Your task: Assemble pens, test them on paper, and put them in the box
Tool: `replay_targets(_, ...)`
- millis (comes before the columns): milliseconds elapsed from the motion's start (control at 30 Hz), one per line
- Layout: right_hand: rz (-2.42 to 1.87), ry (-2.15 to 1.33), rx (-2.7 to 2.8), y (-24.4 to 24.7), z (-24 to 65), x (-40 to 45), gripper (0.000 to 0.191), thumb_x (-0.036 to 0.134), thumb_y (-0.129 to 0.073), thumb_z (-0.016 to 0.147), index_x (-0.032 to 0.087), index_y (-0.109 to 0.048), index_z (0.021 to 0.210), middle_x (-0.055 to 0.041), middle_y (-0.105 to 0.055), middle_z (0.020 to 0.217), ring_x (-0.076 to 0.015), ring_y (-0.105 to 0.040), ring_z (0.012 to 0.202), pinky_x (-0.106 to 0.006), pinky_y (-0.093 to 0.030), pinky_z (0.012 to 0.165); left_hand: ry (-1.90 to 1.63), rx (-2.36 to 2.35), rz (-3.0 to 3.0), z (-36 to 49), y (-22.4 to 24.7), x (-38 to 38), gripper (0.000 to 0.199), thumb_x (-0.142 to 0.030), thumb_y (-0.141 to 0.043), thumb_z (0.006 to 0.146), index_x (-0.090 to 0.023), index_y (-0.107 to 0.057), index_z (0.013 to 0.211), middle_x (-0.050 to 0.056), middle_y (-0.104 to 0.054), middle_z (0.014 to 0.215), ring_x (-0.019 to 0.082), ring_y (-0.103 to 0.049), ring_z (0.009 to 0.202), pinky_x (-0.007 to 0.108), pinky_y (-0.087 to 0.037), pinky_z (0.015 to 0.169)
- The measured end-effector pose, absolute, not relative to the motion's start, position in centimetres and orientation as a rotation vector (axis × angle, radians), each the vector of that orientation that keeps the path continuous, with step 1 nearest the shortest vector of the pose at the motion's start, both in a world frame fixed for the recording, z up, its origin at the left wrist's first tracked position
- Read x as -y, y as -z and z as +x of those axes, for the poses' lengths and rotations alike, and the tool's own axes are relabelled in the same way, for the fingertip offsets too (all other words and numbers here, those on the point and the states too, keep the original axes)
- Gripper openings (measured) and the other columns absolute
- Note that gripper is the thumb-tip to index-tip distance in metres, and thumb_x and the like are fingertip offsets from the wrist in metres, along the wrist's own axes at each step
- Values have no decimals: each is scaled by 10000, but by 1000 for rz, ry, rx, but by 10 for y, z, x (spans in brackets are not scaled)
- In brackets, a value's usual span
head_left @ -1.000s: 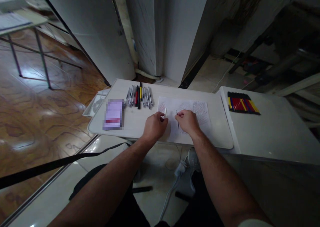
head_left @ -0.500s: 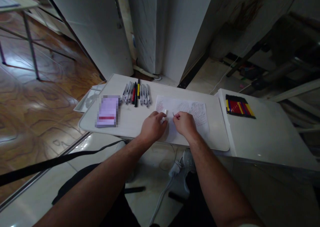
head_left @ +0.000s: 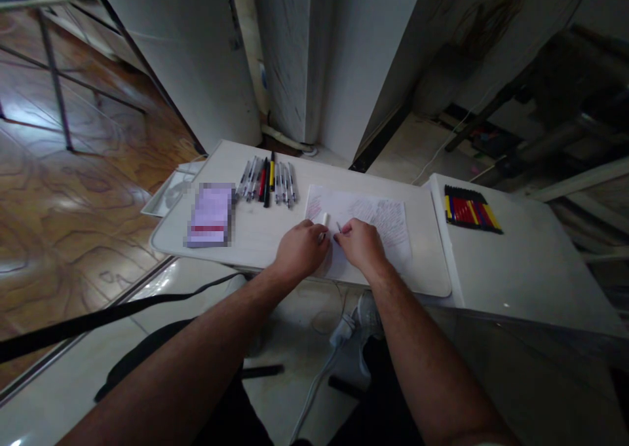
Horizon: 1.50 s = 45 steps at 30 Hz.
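Observation:
My left hand (head_left: pixel 302 248) is closed at the lower left of a scribbled sheet of paper (head_left: pixel 358 204). A short white cylindrical piece (head_left: pixel 325 219) stands out from between its thumb and fingers. Just to the right, my right hand (head_left: pixel 362 246) pinches a thin grey piece (head_left: pixel 339 226), of which only a little shows. The two hands are close together over the paper. Reddish and dark pencil-like strokes cover parts of the sheet. What lies inside the fingers is hidden.
The white table (head_left: pixel 236 233) bears a row of pens (head_left: pixel 268 181), clear, red, black and yellow, and a blurred purple pack (head_left: pixel 212 215). A batch of dark, red and yellow pens (head_left: pixel 472 210) lies on the white surface at the right. A white cable (head_left: pixel 314 387) runs along the floor.
The right hand has shifted slightly left, and its fingertips are nearer the left hand. The camera view has moved a little. Both hands keep their pieces.

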State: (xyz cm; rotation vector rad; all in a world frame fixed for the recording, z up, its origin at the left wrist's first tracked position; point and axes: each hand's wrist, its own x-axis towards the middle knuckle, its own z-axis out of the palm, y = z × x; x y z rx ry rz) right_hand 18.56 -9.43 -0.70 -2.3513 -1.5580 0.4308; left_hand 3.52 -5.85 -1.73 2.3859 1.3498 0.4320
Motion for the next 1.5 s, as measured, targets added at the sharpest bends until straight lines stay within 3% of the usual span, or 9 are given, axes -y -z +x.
replay_targets(200, -2376, -397, 1570, 9, 185, 94, 100, 274, -624, 800, 221, -693, 850, -57, -743, 863, -195, -678, 844, -275, -463, 741, -431, -1347, 2368, 35, 17, 59, 291, -324, -550, 866, -217, -716, 1080, 66, -694, 981, 199, -661, 851, 298, -500, 765)
replay_targets(533, -2260, -543, 1629, 3, 190, 97, 242, 237, -600, 802, 200, -724, 1006, -76, -758, 949, -185, -697, 905, -255, -488, 783, -424, -1334, 2359, 35, 18, 59, 311, -327, -538, 871, -211, -708, 1105, 76, -699, 998, 195, -662, 838, 301, -502, 778)
replay_targets(667, -2186, -669, 1621, -5, 201, 100, 169, 211, -670, 723, 197, -733, 878, -48, -753, 841, -172, -693, 802, -251, -495, 736, -398, -1359, 2329, 35, 16, 59, 311, -325, -548, 863, -216, -700, 1111, 79, -700, 1018, 200, -664, 860, 304, -502, 797)
replay_targets(833, -2117, -561, 1376, -14, 211, 99, 146, 287, -677, 747, 185, -718, 844, -33, -734, 769, -157, -674, 703, -250, -494, 656, -395, -1374, 2330, 36, 14, 58, 297, -335, -551, 858, -217, -697, 1089, 76, -709, 991, 206, -663, 840, 306, -499, 779)
replay_targets(1067, -2107, -210, 1164, -24, 249, 101, 168, 277, -620, 791, 164, -725, 857, -68, -741, 828, -179, -678, 754, -286, -505, 739, -459, -1444, 2298, 23, 11, 42, 275, -268, -543, 827, -199, -700, 1042, 53, -723, 904, 205, -658, 834, 311, -492, 799)
replay_targets(1333, -2314, -290, 1341, -13, 254, 108, 123, 264, -639, 773, 196, -720, 836, -51, -734, 837, -181, -661, 781, -291, -483, 738, -427, -1469, 2247, 28, 11, 44, 292, -420, -587, 821, -215, -690, 1002, 41, -733, 869, 182, -657, 775, 302, -471, 734)
replay_targets(1500, -2350, -368, 1458, -7, 229, 104, 255, 369, -701, 747, 203, -705, 941, -62, -735, 884, -205, -668, 816, -296, -485, 730, -376, -1458, 2281, 37, 13, 54, 361, -448, -617, 798, -227, -650, 1081, 37, -729, 856, 189, -657, 754, 311, -460, 702)
